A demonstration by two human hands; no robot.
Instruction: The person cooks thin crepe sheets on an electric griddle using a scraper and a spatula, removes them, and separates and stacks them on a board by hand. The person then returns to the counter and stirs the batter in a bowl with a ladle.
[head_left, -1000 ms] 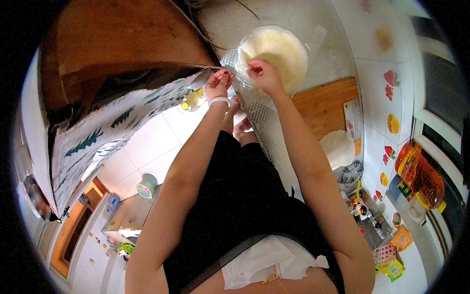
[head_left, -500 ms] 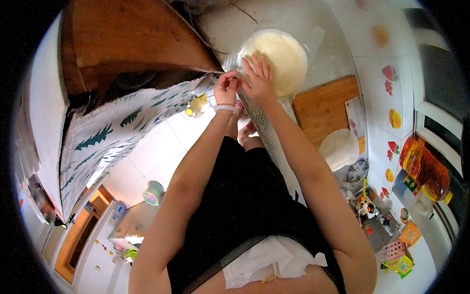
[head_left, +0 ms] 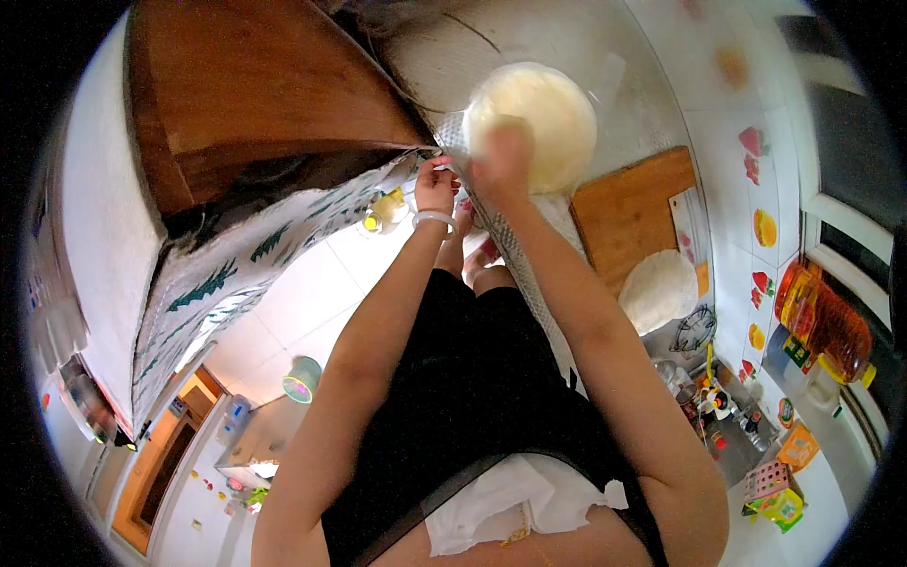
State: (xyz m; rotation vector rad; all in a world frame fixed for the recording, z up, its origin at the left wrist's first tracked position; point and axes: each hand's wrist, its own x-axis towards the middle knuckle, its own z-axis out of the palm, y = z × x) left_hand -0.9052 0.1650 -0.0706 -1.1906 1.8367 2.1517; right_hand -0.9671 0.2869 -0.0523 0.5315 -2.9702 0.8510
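Observation:
A pale, round, dough-like disc (head_left: 553, 113) with a whiter rim lies on the counter. My right hand (head_left: 505, 156) is over its near left edge, smeared by motion, so its fingers do not show clearly. My left hand (head_left: 436, 186), with a white bracelet on the wrist, is beside the counter's edge, left of the disc. Its fingers are curled in; what they hold, if anything, I cannot make out.
A wooden cutting board (head_left: 631, 213) lies nearer on the counter, with a cleaver (head_left: 688, 222) and another round white sheet (head_left: 658, 291) on it. A brown wooden panel (head_left: 274, 85) and a tree-patterned cloth (head_left: 227, 274) are at left. An oil jug (head_left: 820, 317) stands by the window.
My right hand has moved from lying spread on the disc to a blurred, more bunched shape near its edge. My left hand has drawn slightly away from the right. The view has shifted a little.

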